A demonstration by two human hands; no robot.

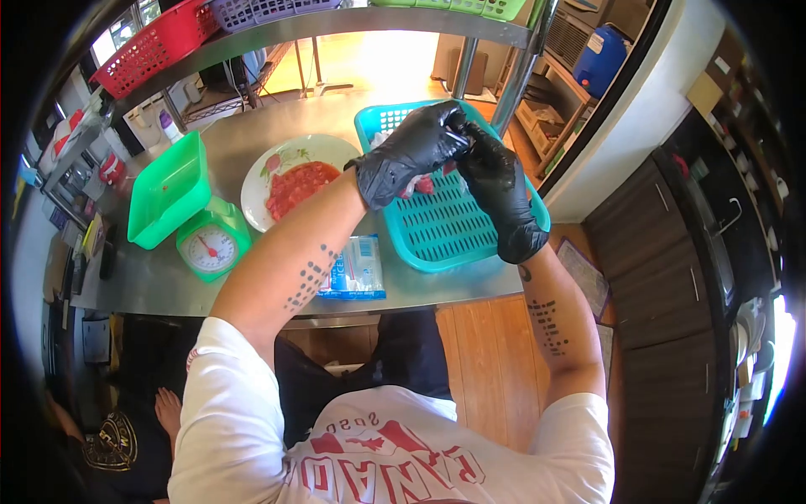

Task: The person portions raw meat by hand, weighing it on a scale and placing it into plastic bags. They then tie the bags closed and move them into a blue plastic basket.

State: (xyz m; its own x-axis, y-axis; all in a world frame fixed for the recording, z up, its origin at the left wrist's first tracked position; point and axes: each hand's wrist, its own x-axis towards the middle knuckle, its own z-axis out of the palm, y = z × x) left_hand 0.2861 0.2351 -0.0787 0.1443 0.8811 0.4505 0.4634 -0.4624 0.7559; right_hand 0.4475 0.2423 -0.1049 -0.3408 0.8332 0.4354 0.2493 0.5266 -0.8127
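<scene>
My left hand (417, 151), in a black glove, meets my right hand (497, 174), gloved the same way, over a teal plastic basket (432, 262). The fingers of both are pinched together, tip to tip; I cannot tell what they hold, as the gloves cover it. Just below them a bit of pinkish red shows. Small clear bags of red meat (422, 186) lie in the basket, partly hidden by my left hand. Left of my left wrist is a white floral plate (253, 195) with chopped red meat (295, 191). A blue-and-clear pack of plastic bags (361, 267) lies beside my left forearm.
A green kitchen scale (214, 244) and its green tray (172, 197) stand at the left of the steel table (151, 281). Overhead runs a metal shelf (353, 29) with a red basket (155, 52). Another person in dark clothing (126, 420) is at lower left.
</scene>
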